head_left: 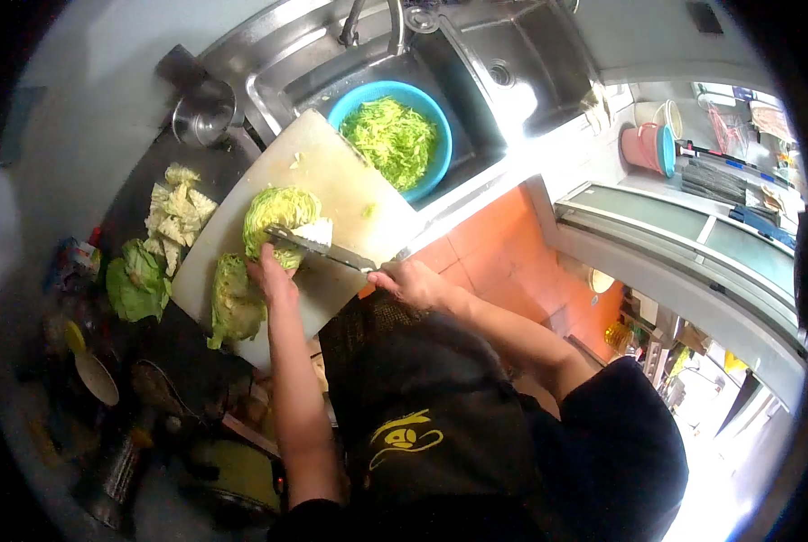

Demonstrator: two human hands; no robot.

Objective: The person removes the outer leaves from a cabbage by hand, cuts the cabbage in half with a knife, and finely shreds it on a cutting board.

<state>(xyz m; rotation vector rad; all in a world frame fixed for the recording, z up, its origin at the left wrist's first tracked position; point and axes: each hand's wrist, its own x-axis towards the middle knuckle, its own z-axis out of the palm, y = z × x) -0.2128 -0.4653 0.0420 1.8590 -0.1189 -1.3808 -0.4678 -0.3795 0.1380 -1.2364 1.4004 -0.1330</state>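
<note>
A pale cutting board (331,185) lies at a slant beside the sink. On it rests a piece of cabbage (280,210) with its layered cut face showing. My left hand (275,275) grips the near side of this piece, its fingertips partly hidden. My right hand (413,284) is closed round the handle of a kitchen knife (327,251), whose blade lies against the cabbage close to my left fingers. Another chunk of cabbage (235,307) sits at the board's near left edge. A blue basin (446,144) of shredded cabbage (388,143) stands in the sink next to the board.
Loose cabbage leaves (140,282) and torn pale pieces (176,215) lie left of the board. A clear bowl (203,113) stands behind them. The steel sink (548,54) with its faucet (396,27) runs along the back. Orange floor tiles (494,239) show at right.
</note>
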